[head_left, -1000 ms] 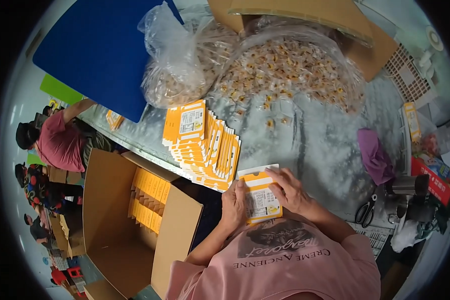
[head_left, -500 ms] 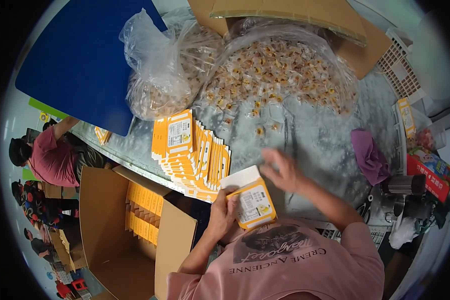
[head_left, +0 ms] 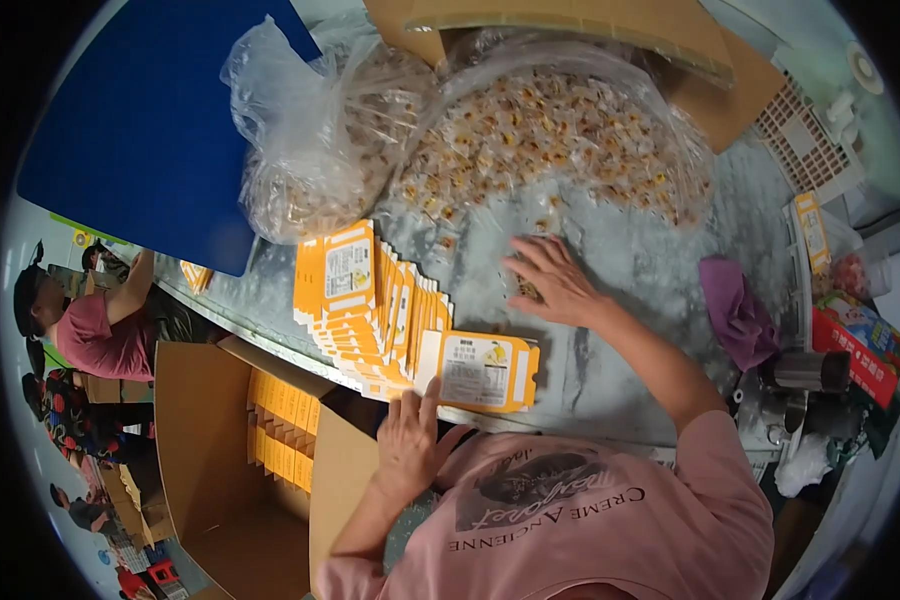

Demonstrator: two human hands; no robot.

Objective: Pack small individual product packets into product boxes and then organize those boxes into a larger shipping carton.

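Note:
A flat yellow-and-white carton with a picture of a yellow fruit lies on the near edge of the table, its white flap toward the left. My left hand is at that flap, one digit stretched onto it and the fingers apart. Farther up, my right hand reaches over the table with fingers spread. A small clear-wrapped piece shows beneath its fingers; how many lie under the palm is hidden. Left of the carton, a fanned stack of similar flat cartons overlaps along the table edge.
A clear bag of small wrapped pieces spills open at the back, beside another tied clear bag. A large cardboard box holding yellow cartons stands at left. A purple cloth and metal cups are at right. Other people work at far left.
The carton was in my left hand over my lap; now it lies turned on the table edge. My right hand has moved forward onto the loose wrapped pieces.

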